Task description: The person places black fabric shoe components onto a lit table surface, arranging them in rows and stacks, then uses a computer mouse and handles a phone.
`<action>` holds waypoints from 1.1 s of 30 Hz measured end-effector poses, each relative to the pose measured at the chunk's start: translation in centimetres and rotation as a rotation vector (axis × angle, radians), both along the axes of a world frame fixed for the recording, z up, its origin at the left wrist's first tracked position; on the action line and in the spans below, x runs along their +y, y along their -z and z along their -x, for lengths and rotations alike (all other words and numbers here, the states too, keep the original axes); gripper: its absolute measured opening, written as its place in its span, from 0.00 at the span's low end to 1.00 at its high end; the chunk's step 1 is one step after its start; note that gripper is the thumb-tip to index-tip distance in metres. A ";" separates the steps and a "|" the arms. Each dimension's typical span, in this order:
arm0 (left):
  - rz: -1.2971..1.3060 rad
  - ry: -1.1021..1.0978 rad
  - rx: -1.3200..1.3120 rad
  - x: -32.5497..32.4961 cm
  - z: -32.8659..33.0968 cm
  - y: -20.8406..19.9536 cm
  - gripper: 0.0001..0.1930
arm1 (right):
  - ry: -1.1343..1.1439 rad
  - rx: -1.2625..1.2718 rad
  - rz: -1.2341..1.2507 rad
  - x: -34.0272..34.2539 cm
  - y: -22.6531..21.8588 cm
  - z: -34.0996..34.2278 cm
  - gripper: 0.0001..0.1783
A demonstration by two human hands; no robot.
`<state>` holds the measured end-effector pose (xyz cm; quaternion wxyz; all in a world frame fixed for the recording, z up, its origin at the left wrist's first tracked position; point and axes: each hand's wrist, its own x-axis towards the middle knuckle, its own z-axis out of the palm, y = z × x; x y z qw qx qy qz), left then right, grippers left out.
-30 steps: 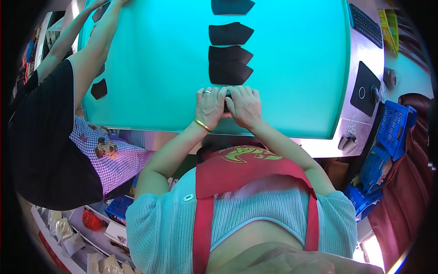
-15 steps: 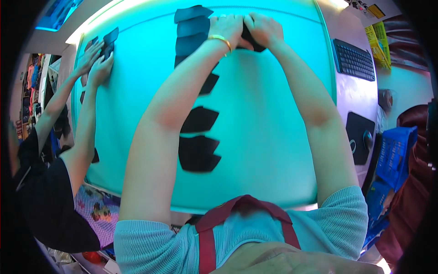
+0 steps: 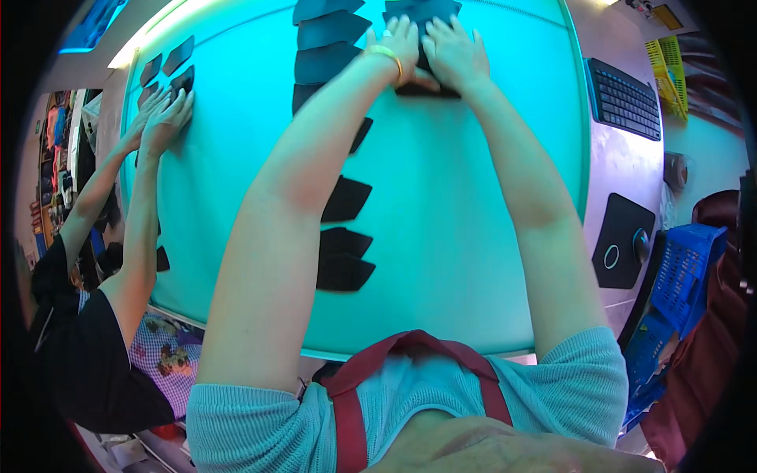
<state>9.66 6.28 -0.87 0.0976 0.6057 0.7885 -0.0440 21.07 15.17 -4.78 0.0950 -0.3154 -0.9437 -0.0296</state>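
At the far middle of the turquoise table [image 3: 441, 236], my left hand [image 3: 400, 51] and my right hand [image 3: 457, 55] lie with fingers stretched on a black fabric-like piece [image 3: 430, 91]. Its near edge shows below my fingers; the rest is mostly covered. Another dark piece [image 3: 418, 9] lies just beyond my fingertips. Left of my left hand runs a column of flat, pointed black pieces [image 3: 327, 63], partly overlapping. The column goes on toward me past my left forearm, with more black pieces [image 3: 345, 260] at its near end. Neither hand grips anything.
On the left, a co-worker's hands [image 3: 164, 122] press on similar dark pieces [image 3: 180, 55]. A keyboard [image 3: 625, 98] and a mouse [image 3: 640, 244] on a black pad [image 3: 619, 260] lie along the right side. Blue baskets [image 3: 676, 272] stand beyond, and a yellow basket [image 3: 669, 75] stands farther back.
My hands have gone from curled fingers at the black piece to lying flat on it with fingers spread. The dark piece beyond my fingertips now shows. The co-worker's hands have shifted slightly nearer.
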 end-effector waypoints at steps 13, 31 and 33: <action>-0.271 0.118 -0.249 -36.1 -23.5 -1.0 0.44 | -0.084 0.165 0.365 -34.9 -5.6 -25.6 0.22; -0.391 0.157 -0.258 -30.1 -22.2 1.1 0.31 | 0.286 0.323 0.385 11.7 -5.7 -9.4 0.31; -0.395 0.159 -0.257 -29.8 -22.1 1.0 0.30 | 0.295 0.301 0.338 15.7 -4.6 -6.5 0.29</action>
